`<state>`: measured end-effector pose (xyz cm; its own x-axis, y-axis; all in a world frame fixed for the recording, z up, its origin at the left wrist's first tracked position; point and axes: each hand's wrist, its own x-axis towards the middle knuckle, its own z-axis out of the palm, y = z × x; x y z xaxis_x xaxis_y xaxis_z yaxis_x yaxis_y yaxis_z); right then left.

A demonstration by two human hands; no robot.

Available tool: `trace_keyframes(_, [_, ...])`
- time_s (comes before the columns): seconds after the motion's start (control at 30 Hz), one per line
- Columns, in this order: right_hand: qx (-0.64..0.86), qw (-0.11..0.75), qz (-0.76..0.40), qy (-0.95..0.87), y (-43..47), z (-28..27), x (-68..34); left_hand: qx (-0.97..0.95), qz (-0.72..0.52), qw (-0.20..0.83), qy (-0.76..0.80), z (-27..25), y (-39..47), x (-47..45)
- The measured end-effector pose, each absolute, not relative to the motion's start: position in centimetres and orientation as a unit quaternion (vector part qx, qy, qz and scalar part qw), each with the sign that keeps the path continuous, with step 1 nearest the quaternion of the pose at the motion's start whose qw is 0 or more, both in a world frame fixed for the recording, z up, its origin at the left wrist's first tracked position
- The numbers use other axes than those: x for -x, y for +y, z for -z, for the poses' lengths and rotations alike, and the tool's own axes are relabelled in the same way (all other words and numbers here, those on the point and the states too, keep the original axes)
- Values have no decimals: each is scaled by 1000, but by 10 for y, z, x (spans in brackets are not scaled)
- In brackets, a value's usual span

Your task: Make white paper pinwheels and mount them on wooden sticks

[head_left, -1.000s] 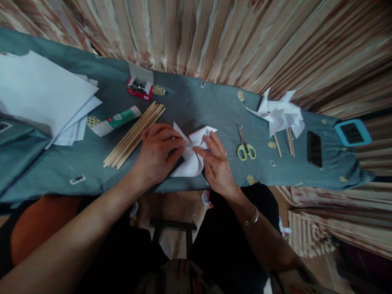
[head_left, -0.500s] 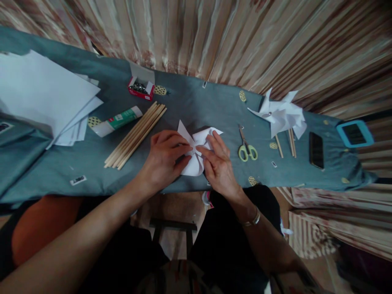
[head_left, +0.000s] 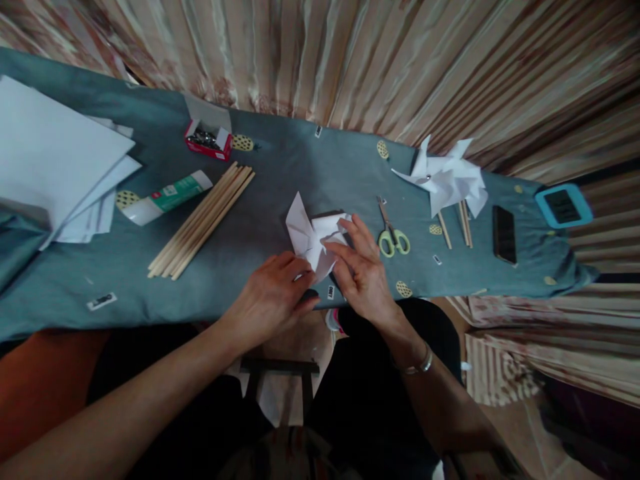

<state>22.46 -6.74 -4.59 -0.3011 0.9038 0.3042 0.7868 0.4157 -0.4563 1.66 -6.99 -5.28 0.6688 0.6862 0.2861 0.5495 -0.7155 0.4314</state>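
Observation:
A partly folded white paper pinwheel [head_left: 299, 223] is at the front middle of the table, its blades bent in toward the centre. My right hand [head_left: 364, 272] grips it from the right, index fingertip pressed near the centre and thumb at the lower edge; the other fingers rest by the upper right blade. From the lower left, my left hand [head_left: 275, 290] has its bent fingers on the lower corner of the paper, with the thumb held lower and partly apart. The fingers cover part of that corner.
Left of the pinwheel lie several wooden sticks [head_left: 203, 223], a glue stick [head_left: 173, 195], an open red box of metal pieces [head_left: 209, 140] and white paper sheets [head_left: 65, 153]. Rightward are green-handled scissors [head_left: 393, 233], finished pinwheels [head_left: 450, 177], a phone [head_left: 504, 233] and a blue-framed device [head_left: 565, 205].
My left hand has moved from the pinwheel's centre down to its lower corner. The left blade now stands more open. My right hand keeps its hold near the centre. The view has shifted slightly.

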Motion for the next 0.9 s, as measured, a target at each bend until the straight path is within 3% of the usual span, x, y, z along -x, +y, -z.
trace_keyframes(0.5, [548,334,-246,-727,-68,43,-230,-883,-274,162,344,59,-62,-19])
trace_keyframes(0.9, [580,307,-98,-748,-64,55,-216,-862,-335,174,339,65,-65,-21])
